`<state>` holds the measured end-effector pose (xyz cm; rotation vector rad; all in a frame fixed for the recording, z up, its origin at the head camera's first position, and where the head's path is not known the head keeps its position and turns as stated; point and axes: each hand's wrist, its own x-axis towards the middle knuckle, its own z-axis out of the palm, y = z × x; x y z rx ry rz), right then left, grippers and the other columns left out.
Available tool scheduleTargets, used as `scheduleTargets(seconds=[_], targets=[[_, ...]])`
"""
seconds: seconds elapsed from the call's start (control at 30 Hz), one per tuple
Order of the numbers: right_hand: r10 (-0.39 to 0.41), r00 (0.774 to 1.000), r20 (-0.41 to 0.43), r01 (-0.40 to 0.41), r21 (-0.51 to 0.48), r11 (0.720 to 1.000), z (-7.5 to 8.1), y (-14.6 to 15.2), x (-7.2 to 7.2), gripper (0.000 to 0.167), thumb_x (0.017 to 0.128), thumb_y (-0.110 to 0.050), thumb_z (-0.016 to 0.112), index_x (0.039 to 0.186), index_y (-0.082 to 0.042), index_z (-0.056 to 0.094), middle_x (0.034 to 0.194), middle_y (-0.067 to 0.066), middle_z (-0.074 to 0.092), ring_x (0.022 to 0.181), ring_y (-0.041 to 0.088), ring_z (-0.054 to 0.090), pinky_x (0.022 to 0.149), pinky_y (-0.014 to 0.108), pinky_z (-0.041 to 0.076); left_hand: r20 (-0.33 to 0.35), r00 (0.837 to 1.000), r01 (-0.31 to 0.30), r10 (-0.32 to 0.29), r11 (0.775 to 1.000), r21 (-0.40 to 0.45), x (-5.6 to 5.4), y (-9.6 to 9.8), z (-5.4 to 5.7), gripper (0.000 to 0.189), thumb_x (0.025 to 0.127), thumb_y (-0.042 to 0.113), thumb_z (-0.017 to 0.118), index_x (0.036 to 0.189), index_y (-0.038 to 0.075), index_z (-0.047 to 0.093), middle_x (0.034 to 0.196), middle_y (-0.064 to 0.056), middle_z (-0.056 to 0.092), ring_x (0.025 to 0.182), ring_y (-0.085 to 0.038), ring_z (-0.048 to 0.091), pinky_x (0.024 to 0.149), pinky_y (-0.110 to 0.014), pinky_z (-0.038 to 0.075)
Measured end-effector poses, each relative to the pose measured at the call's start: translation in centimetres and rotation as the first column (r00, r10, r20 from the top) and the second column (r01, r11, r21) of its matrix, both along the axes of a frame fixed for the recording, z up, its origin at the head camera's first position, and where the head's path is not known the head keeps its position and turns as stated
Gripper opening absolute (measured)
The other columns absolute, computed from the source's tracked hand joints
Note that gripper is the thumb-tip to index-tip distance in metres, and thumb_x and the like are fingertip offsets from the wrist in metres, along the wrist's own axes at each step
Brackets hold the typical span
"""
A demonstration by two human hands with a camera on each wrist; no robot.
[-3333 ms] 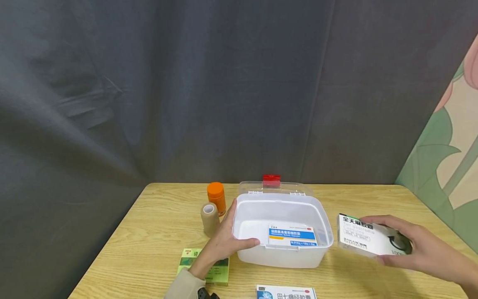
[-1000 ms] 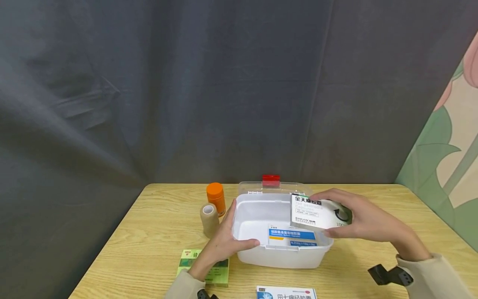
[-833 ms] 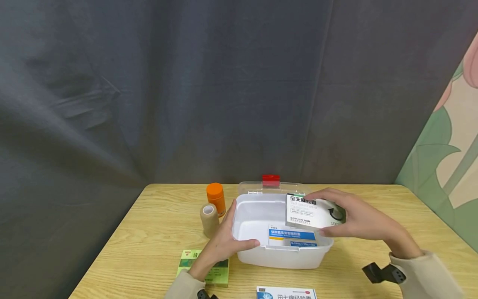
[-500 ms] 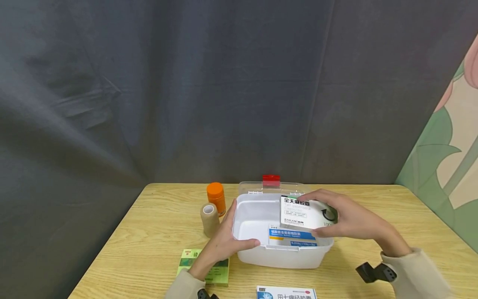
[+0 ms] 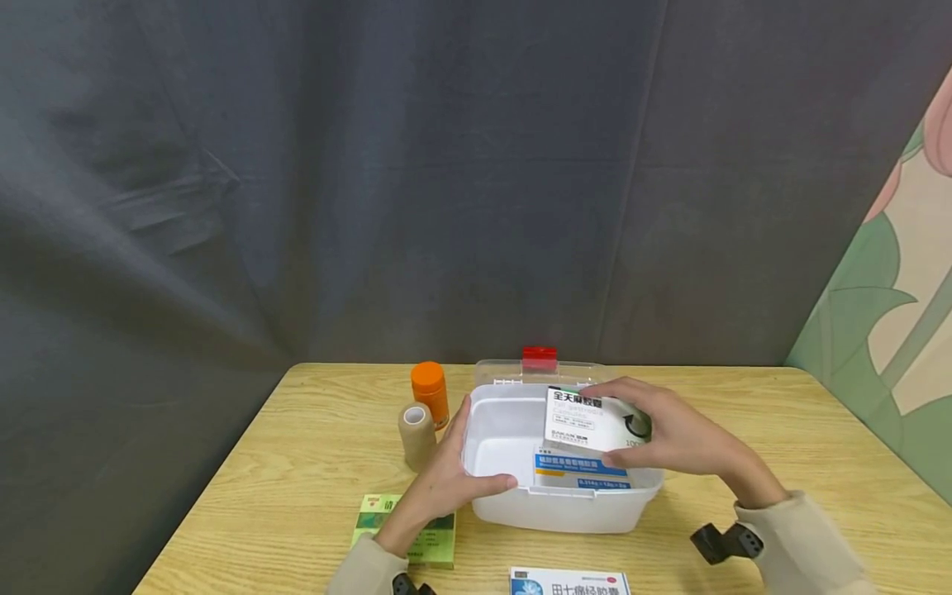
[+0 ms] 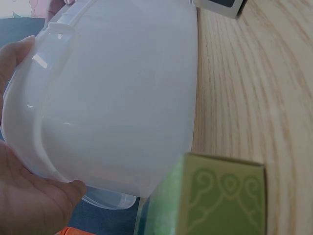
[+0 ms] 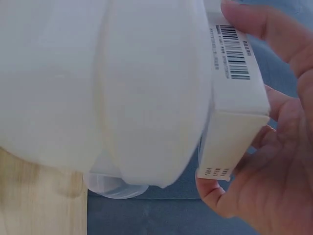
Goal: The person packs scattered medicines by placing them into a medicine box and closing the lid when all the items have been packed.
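Observation:
My right hand [image 5: 673, 430] holds a white medicine box [image 5: 583, 423] with black lettering by its right end, thumb below and fingers above. This box is tilted over the open translucent plastic storage box [image 5: 558, 511]; the right wrist view shows its barcode side [image 7: 234, 58] at the rim. A blue-and-white medicine box [image 5: 580, 469] lies inside, partly covered by the held one. My left hand [image 5: 449, 475] grips the storage box's left end, thumb at the front rim and fingers along the side; the left wrist view shows the thumb [image 6: 17, 54] pressed to the wall.
An orange-capped bottle [image 5: 430, 388] and a tan bandage roll [image 5: 418, 438] stand left of the storage box. A green medicine box [image 5: 431, 545] lies partly under my left forearm. Another white-and-blue medicine box [image 5: 568, 583] lies at the front edge of view. The clear lid [image 5: 580, 373] hangs open behind.
My right hand has carried the white medicine box leftward from right of the storage box to over its opening, still moving left lately. The left hand has stayed in place.

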<state>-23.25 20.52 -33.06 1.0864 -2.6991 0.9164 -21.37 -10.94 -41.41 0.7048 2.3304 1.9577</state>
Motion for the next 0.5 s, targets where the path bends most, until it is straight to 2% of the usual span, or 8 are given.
scheduleTargets(seconds=[0.5], targets=[[0.013,0.998,0.059,-0.014,0.003,1.0,-0.7,-0.93,-0.75,0.07,0.075,-0.034,0.084,0.137,-0.021,0.053,0.13,0.006,0.053,0.096,0.02,0.052,0.075,0.033,0.046,-0.006,1.0,0.005,-0.005,1.0,0.004,-0.01,-0.03,0.1,0.118,0.073,0.024,0.086,0.156,0.011,0.004,0.137,-0.024,0.041,0.113,-0.046,0.046,0.095,-0.059,0.042]])
